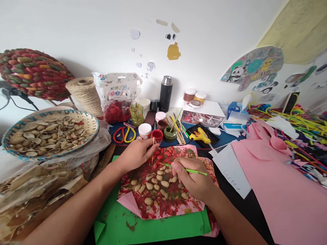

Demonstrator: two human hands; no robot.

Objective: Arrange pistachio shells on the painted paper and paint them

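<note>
My right hand [194, 175] grips a thin green-handled paintbrush [195, 171], its tip over the far part of the paint-stained pink paper [178, 207]. Pinched in my left hand [139, 153] is a thin wooden stick [152, 157], upright just in front of the jar of red paint [156, 136]. Plain peanuts [165, 184] lie scattered on the paper between my hands. Beyond them, red-painted peanuts [167, 153] sit in a cluster near the paper's far edge. A jar of dark green paint [170, 134] stands beside the red one, with a brush leaning in it.
Green paper [143, 231] lies underneath. Scissors [124, 135], a white jar [144, 130], a yellow glue gun [200, 136] and a black flask [166, 93] stand or lie behind. A basket of shells [51, 134] is at left. Pink sheets [278, 190] cover the right.
</note>
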